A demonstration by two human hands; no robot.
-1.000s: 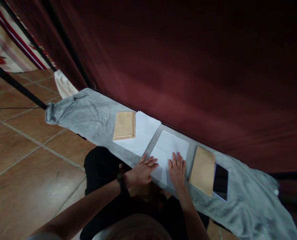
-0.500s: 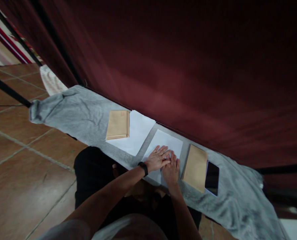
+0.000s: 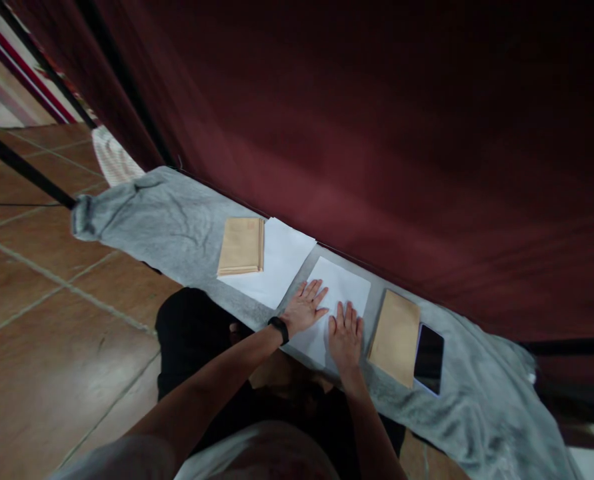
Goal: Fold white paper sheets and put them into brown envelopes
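A white sheet of paper [image 3: 337,281] lies in front of me on a grey cloth. My left hand [image 3: 304,309], with a black band at the wrist, rests flat on its left part, fingers spread. On the sheet's right part lies my right hand [image 3: 345,335], palm down, fingers stretched out and slightly apart. Neither hand holds anything. To the left, a stack of brown envelopes [image 3: 241,245] sits partly over more white paper [image 3: 284,257]. Just right of my right hand is another brown envelope or small stack [image 3: 395,337].
A dark-screened phone [image 3: 429,359] lies beside the right-hand envelope. The grey cloth [image 3: 177,213] covers a long narrow surface and bunches at both ends. Behind it hangs a dark red curtain [image 3: 327,147]. A black pole [image 3: 24,167] stands at the left, above the tiled floor [image 3: 51,360].
My hands were together, left fingers overlapping the right; now they are apart on the sheet, the left hand having slid leftward. The whole view has shifted slightly.
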